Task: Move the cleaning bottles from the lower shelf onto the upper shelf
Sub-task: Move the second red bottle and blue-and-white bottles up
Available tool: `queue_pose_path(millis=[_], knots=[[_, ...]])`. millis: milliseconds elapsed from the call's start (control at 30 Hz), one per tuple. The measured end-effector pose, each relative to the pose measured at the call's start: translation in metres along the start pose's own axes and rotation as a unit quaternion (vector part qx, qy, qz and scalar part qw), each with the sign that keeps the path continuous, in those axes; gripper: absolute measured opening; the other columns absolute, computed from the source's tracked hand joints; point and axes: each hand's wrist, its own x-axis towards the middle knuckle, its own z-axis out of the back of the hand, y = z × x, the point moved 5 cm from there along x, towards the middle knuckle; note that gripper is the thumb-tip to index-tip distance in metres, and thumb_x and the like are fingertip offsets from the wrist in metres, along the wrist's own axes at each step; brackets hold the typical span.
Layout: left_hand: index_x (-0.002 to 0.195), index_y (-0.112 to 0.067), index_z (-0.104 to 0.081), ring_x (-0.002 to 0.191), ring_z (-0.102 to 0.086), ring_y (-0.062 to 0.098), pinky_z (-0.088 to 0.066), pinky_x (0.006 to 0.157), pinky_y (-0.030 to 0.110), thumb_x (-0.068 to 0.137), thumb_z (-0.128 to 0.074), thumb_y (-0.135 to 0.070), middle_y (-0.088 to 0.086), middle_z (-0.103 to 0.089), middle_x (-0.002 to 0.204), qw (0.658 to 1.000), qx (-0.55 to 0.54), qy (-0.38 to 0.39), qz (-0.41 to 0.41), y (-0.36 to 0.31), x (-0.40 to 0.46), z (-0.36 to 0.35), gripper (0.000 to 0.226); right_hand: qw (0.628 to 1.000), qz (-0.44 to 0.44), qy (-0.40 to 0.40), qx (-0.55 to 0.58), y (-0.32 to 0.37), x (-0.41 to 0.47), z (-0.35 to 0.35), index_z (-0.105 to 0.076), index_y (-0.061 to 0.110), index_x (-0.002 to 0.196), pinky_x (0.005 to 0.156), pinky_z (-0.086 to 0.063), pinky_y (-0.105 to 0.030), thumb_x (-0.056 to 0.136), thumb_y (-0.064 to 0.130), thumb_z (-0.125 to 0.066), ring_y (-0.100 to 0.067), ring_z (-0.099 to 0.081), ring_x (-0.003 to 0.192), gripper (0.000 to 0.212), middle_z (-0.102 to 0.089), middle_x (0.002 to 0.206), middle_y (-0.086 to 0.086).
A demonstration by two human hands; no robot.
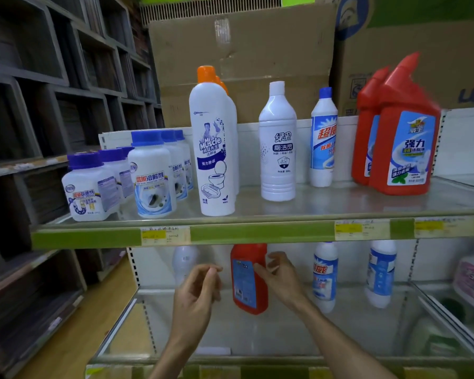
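The red bottle (pixel 248 280) stands on the lower shelf (pixel 257 324), its top hidden behind the green edge strip of the upper shelf (pixel 257 231). It is a flat-sided plastic bottle with a blue label facing out, and it looks full, so I judge it fairly heavy for its size, stiff in the walls but smooth and a little slippery. The best hold is probably around the broad body at the label, thumb on one flat face and fingers on the other; the hidden neck is a poorer choice while it sits under the strip.

The right hand (pixel 281 274) is just right of the red bottle, fingertips touching or nearly touching its side; its grip is wide and not yet closed on anything. The left hand (pixel 200 291) is to the left of the red bottle, apart from it, fingers loosely curled with thumb and forefinger close together, holding nothing.

Right of the red bottle on the same shelf stand two white bottles with blue labels (pixel 324 274) (pixel 381 272); left of it, further back, a pale white bottle (pixel 184 261). Above the red bottle, the upper shelf carries a tall white bottle with an orange cap (pixel 214 143), and two red bottles (pixel 402 132) far to the right, a likely spot for this one.
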Motion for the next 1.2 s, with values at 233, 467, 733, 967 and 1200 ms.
queue_pose_path(millis=[233,467,733,967,1200], knots=[[0.098,-0.004,-0.063,0.053,-0.053,0.015,-0.045,0.055,0.026,0.1,-0.055,-0.015,0.009,-0.057,0.068,0.984,-0.049,-0.046,0.164,0.108,-0.001,-0.011,0.014,0.989,0.036,0.038,0.137,0.004,0.046,-0.02,-0.042,0.03,0.139,0.09,-0.052,-0.029,0.075,0.031,-0.087,-0.011,-0.064,0.103,0.078,-0.064,0.118,0.007],[0.115,-0.013,-0.058,0.075,-0.062,0.021,-0.051,0.066,0.032,0.093,-0.056,0.002,0.009,-0.064,0.092,0.974,-0.005,0.039,0.222,0.171,-0.004,-0.028,0.027,0.98,0.08,-0.008,0.183,0.0,0.058,-0.032,-0.059,0.03,0.116,0.091,-0.058,-0.039,0.07,0.02,-0.088,-0.016,-0.071,0.098,0.055,-0.073,0.105,0.004],[0.134,-0.017,-0.045,0.097,-0.064,0.012,-0.053,0.07,0.013,0.079,-0.08,-0.005,0.002,-0.062,0.12,0.982,0.069,0.082,0.154,0.172,-0.005,-0.027,0.066,0.955,0.262,0.018,0.136,0.013,-0.014,-0.046,-0.061,0.024,0.122,0.093,-0.054,-0.023,0.07,0.012,-0.087,-0.006,-0.069,0.104,0.06,-0.073,0.116,0.009],[0.136,-0.017,-0.041,0.096,-0.068,-0.006,-0.055,0.073,0.015,0.069,-0.082,0.011,0.0,-0.065,0.117,0.987,0.036,0.131,0.081,0.145,-0.02,-0.029,0.083,0.942,0.307,0.012,0.137,0.021,-0.062,-0.033,-0.06,0.021,0.126,0.084,-0.054,-0.021,0.073,0.012,-0.088,-0.008,-0.069,0.096,0.061,-0.071,0.108,0.006],[0.131,-0.025,-0.046,0.099,-0.07,-0.001,-0.055,0.075,0.015,0.07,-0.083,0.007,-0.009,-0.07,0.112,0.989,0.01,0.137,0.055,0.108,-0.035,-0.023,0.078,0.927,0.341,-0.005,0.157,0.058,-0.103,0.004,-0.061,0.025,0.12,0.083,-0.058,-0.032,0.071,0.013,-0.09,-0.016,-0.069,0.093,0.058,-0.07,0.103,0.0]])
